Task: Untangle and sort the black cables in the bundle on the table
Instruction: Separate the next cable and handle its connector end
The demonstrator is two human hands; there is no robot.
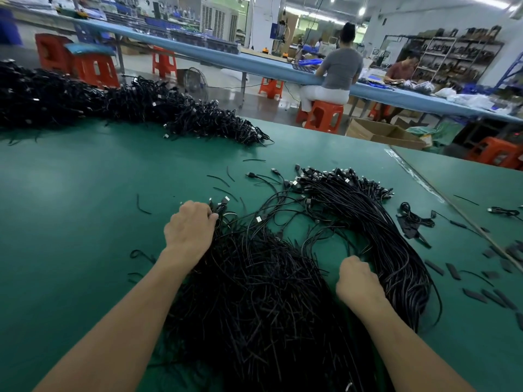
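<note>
Head view: upper left of the frame, a long heap of black cables [119, 106] lies on the green table mat [70, 193]. At centre the left hand [190, 229] is closed on connector ends of the tangled black cable bundle [263, 292]. Right of centre, the right hand [358, 281] grips strands beside the combed sheaf of black cables [376, 222].

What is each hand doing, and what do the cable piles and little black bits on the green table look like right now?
left hand: fingers closed on cable ends at the tangled bundle's left edge.
right hand: closed on cables beside the aligned bundle.
tangled bundle: messy, strands crossing.
aligned bundle: curved, cables side by side, plugs grouped at its far end.
far heap: piled, untouched.
black strips: scattered loose.
</note>
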